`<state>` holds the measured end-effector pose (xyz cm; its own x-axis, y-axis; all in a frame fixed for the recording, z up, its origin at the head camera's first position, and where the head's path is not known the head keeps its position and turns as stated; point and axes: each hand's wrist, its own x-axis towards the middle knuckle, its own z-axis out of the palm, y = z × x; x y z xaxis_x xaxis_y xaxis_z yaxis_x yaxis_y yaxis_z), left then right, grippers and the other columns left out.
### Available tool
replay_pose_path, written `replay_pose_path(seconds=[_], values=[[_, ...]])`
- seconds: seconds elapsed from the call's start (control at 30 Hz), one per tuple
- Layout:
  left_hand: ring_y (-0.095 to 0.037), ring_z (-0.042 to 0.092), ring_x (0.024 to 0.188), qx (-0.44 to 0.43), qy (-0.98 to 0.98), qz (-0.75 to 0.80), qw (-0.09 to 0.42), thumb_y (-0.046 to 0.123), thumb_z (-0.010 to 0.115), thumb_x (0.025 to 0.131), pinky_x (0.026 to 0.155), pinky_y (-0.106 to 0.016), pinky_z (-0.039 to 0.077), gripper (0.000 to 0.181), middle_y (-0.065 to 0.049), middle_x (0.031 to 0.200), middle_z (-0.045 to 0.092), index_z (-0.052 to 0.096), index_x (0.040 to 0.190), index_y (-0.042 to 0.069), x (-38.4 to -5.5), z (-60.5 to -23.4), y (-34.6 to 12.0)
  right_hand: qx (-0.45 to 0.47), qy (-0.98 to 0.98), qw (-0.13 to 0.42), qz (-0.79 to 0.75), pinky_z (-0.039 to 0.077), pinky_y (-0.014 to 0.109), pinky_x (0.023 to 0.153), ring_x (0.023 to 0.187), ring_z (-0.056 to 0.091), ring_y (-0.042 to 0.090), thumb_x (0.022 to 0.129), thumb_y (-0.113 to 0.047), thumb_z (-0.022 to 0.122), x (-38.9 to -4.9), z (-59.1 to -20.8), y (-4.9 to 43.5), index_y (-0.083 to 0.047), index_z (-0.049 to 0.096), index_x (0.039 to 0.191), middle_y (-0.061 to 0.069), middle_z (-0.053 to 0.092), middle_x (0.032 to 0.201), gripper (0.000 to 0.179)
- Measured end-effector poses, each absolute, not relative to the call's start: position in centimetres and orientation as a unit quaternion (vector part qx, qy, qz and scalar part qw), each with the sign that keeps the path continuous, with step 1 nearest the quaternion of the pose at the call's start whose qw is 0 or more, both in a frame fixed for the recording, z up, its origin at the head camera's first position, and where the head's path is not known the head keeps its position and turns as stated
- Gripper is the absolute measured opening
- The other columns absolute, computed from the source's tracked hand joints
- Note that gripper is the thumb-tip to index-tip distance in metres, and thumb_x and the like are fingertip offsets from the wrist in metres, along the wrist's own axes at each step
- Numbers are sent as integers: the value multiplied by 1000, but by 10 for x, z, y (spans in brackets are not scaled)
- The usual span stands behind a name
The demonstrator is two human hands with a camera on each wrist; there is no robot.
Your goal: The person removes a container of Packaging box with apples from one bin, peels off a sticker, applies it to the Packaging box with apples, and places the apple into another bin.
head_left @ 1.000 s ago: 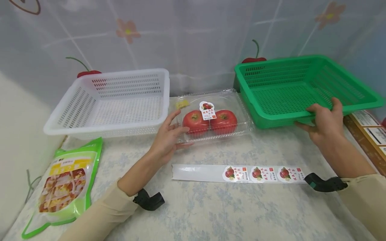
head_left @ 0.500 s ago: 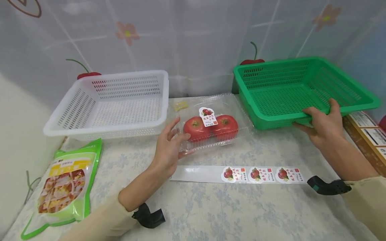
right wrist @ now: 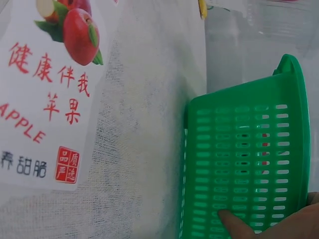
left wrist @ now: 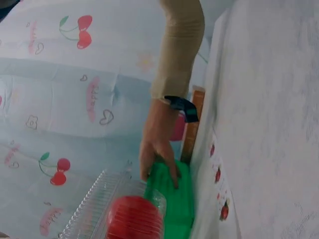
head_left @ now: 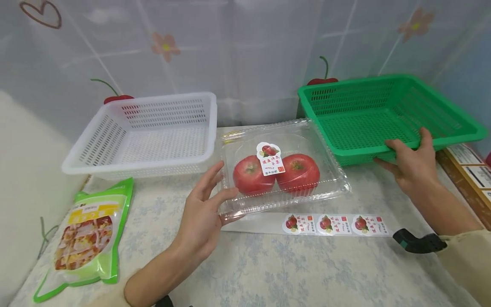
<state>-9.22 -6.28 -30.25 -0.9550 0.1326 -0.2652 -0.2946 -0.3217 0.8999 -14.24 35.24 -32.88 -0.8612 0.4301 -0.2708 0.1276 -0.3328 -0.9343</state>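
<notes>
My left hand (head_left: 201, 215) grips the left side of a clear plastic clamshell box (head_left: 330, 187), thumb on top. Inside lie two red apples (head_left: 253, 177), and a white apple label (head_left: 271, 160) is on the lid. The box is tilted and raised over the table. My right hand (head_left: 416, 166) holds the front rim of a green plastic basket (head_left: 360, 149), which shows nothing inside. In the right wrist view, one finger (right wrist: 234, 224) presses the basket's slotted side. The left wrist view catches the box (left wrist: 94, 209) with an apple (left wrist: 133, 219).
A strip of apple labels (head_left: 337, 224) lies on the table (head_left: 276, 268), partly under the box. At left are a white basket (head_left: 165, 145) and a green-edged food pouch (head_left: 90, 230). A small yellow item (head_left: 232, 135) shows behind the box. A brown-edged carton (head_left: 469, 179) is at right.
My left hand has lifted the box off the table and brought it toward me and slightly right, over the label strip. My right hand stays on the green basket.
</notes>
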Motion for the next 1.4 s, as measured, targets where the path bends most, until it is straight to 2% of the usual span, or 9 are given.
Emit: replay_pose_path(seconds=[0.2, 0.4, 0.67, 0.87, 1.0, 1.07, 1.2, 1.27, 1.4], values=[[-26, 40, 131, -35, 515, 847, 128, 0, 56, 95, 81, -48, 55, 64, 1, 149, 31, 40, 150, 28, -94, -290, -49, -237, -576, 105, 775, 47, 38, 90, 147, 12, 18, 94, -17, 66, -139, -333, 352, -51, -8, 152, -11, -12, 161, 100], [-22, 47, 127, -28, 495, 863, 100, 3, 60, 94, 82, -44, 55, 62, 2, 149, 31, 45, 147, 31, -132, -273, -15, -240, -590, 110, 763, 47, 37, 90, 146, 13, 18, 96, -17, 63, -144, -333, 348, -49, -9, 152, -12, -20, 159, 97], [-25, 51, 124, -42, 467, 876, 116, 2, 63, 94, 71, -43, 58, 58, 0, 143, 39, 52, 143, 30, -171, -254, 51, -260, -605, 119, 744, 42, 42, 91, 145, 17, 21, 96, -23, 64, -145, -334, 346, -47, -8, 154, -10, -9, 161, 95], [-27, 57, 116, -57, 457, 880, 116, 1, 68, 91, 68, -44, 58, 55, 3, 129, 43, 59, 135, 33, -187, -247, 101, -263, -609, 125, 738, 42, 42, 90, 144, 19, 20, 98, -22, 61, -143, -332, 346, -45, -9, 154, -9, -9, 161, 93], [-21, 62, 91, -45, 487, 866, 106, 2, 69, 90, 67, -42, 58, 52, 5, 130, 44, 62, 131, 34, -195, -248, 128, -256, -609, 128, 740, 42, 41, 92, 144, 20, 19, 99, -18, 57, -145, -330, 343, -42, -11, 155, -10, -11, 161, 92], [-20, 63, 87, -37, 488, 865, 114, 3, 68, 92, 68, -43, 58, 52, 4, 135, 43, 61, 133, 33, -198, -251, 140, -254, -613, 129, 737, 42, 42, 92, 143, 21, 20, 99, -18, 56, -146, -330, 342, -41, -11, 155, -9, -9, 162, 91], [-26, 64, 96, -34, 497, 856, 139, 5, 66, 94, 71, -46, 57, 52, 0, 136, 46, 55, 139, 29, -204, -260, 168, -258, -627, 136, 722, 39, 45, 93, 144, 20, 23, 99, -20, 57, -147, -328, 340, -40, -8, 156, -5, -4, 162, 89], [-29, 61, 110, -36, 526, 838, 141, 6, 65, 95, 71, -47, 57, 53, 0, 133, 49, 53, 141, 29, -206, -264, 181, -262, -631, 140, 717, 38, 48, 94, 145, 20, 24, 99, -20, 59, -148, -328, 339, -41, -6, 156, -5, -2, 163, 89], [-26, 58, 113, -43, 596, 790, 138, 6, 63, 96, 68, -43, 58, 55, 1, 134, 50, 49, 145, 28, -207, -273, 201, -281, -631, 143, 709, 36, 49, 97, 146, 19, 24, 98, -22, 61, -149, -328, 337, -44, -12, 154, -7, -4, 163, 95]])
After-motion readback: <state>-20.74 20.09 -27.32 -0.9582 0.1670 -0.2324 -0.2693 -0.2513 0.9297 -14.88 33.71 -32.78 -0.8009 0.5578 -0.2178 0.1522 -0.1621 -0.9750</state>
